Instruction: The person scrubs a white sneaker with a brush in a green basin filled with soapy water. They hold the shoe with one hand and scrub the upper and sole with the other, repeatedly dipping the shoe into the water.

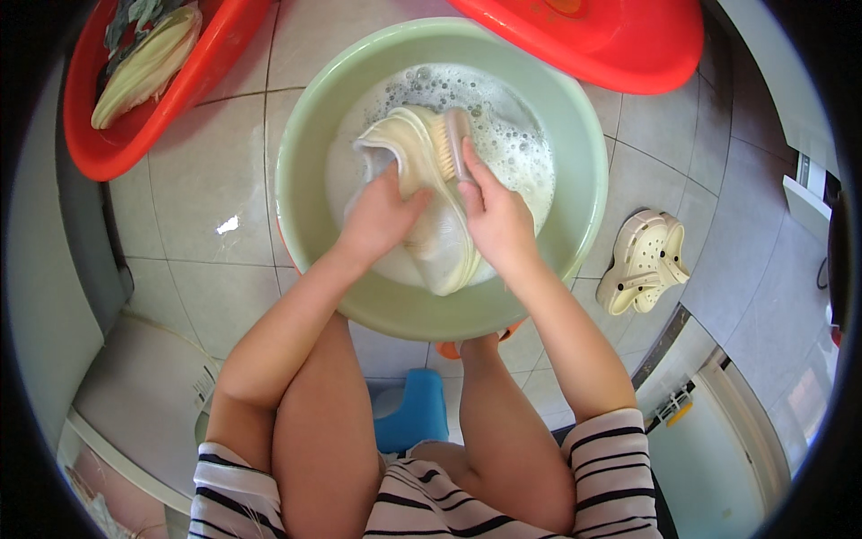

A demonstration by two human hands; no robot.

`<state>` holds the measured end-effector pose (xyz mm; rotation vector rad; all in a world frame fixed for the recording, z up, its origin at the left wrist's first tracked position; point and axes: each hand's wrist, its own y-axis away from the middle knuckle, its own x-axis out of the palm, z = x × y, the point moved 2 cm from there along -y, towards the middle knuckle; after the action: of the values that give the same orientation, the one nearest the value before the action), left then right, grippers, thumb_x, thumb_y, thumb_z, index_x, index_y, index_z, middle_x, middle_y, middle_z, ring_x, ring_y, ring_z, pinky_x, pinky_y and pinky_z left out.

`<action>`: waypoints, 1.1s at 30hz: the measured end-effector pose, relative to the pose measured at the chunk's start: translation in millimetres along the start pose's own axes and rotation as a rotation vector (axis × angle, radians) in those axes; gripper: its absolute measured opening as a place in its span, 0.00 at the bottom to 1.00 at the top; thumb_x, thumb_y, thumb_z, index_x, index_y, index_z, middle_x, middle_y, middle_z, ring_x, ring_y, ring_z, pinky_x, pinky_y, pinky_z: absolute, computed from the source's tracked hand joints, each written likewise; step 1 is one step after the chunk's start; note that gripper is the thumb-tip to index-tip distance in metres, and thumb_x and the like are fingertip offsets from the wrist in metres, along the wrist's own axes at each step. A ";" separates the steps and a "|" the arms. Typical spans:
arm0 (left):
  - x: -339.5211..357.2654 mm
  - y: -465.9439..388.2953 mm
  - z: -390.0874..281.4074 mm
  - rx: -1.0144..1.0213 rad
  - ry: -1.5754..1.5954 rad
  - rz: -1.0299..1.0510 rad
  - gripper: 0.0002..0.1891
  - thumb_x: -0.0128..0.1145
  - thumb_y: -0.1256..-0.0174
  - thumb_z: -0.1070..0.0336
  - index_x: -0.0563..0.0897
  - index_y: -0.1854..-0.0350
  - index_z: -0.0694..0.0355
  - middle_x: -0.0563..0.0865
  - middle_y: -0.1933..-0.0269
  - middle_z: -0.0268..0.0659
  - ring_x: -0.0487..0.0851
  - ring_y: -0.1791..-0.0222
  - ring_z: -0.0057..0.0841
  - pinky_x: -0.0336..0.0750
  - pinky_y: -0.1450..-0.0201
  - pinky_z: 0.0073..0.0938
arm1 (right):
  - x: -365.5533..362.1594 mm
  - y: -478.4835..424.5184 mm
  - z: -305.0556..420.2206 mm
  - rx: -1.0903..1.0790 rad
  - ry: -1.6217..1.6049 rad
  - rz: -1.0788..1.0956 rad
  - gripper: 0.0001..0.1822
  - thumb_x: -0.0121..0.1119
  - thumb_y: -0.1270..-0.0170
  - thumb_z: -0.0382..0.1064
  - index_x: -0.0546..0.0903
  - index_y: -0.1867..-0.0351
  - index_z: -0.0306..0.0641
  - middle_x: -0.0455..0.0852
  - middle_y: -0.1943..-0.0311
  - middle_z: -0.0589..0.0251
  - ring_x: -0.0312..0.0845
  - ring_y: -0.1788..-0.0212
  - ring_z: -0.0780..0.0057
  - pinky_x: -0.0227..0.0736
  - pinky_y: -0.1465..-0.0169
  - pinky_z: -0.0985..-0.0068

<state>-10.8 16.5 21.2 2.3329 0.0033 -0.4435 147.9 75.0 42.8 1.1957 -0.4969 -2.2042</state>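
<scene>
A pale green basin [296,229] of sudsy water [518,158] stands in front of me. Over the foam I hold a wet cream-coloured item [444,236] with raised piped seams and a wide white-edged opening; its exact kind is unclear. My left hand [384,215] grips it at the opening, fingers partly inside and thumb on the outer face. In my right hand [495,209] is a scrub brush [459,138] with a pinkish translucent back. Its pale bristles press against the item's upper right side.
A red basin [168,114] at upper left holds a pale yellow-green item [148,64] and grey cloth [131,23]. Another red basin [626,47] overlaps the green rim at upper right. Cream clogs [643,263] lie on the tiles to the right. A blue stool [424,411] is below me.
</scene>
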 end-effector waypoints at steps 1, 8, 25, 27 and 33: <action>2.4 3.9 -5.9 0.052 -0.050 0.032 0.29 0.62 0.39 0.58 0.72 0.40 0.70 0.85 0.57 0.56 0.84 0.55 0.49 0.76 0.50 0.40 | 2.9 -6.8 -14.6 0.006 -0.087 -0.052 0.26 0.52 0.29 0.42 0.67 0.30 0.64 0.87 0.65 0.48 0.84 0.63 0.52 0.76 0.57 0.63; 9.9 9.1 2.5 0.178 -0.139 0.093 0.31 0.62 0.39 0.56 0.70 0.36 0.63 0.86 0.60 0.52 0.84 0.57 0.51 0.77 0.52 0.42 | -2.5 -20.2 -96.1 0.117 -0.135 -0.232 0.26 0.52 0.28 0.41 0.66 0.29 0.57 0.85 0.51 0.49 0.83 0.51 0.59 0.72 0.46 0.70; -1.0 7.5 -1.3 0.132 -0.054 0.143 0.20 0.59 0.42 0.62 0.78 0.50 0.67 0.85 0.64 0.55 0.84 0.60 0.49 0.76 0.56 0.43 | -22.2 22.0 15.0 -0.317 0.135 0.137 0.30 0.56 0.33 0.36 0.68 0.30 0.64 0.81 0.78 0.50 0.78 0.76 0.51 0.72 0.72 0.60; -3.1 7.9 3.6 0.116 -0.045 0.179 0.20 0.59 0.43 0.62 0.78 0.51 0.68 0.85 0.65 0.55 0.84 0.61 0.49 0.76 0.57 0.43 | -28.4 37.0 4.6 -0.410 0.106 0.105 0.30 0.56 0.33 0.35 0.68 0.31 0.65 0.81 0.79 0.51 0.78 0.77 0.51 0.72 0.72 0.61; 0.8 4.8 -6.1 0.091 -0.150 0.214 0.21 0.57 0.42 0.61 0.76 0.51 0.71 0.84 0.66 0.57 0.84 0.61 0.51 0.76 0.56 0.44 | -27.0 -1.3 33.2 -0.469 0.241 0.163 0.30 0.56 0.37 0.35 0.71 0.32 0.62 0.83 0.77 0.52 0.80 0.75 0.53 0.75 0.69 0.60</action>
<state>-7.4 17.1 28.2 2.3508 -0.3420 -0.5185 131.1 95.0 76.8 1.0963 0.0254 -1.8648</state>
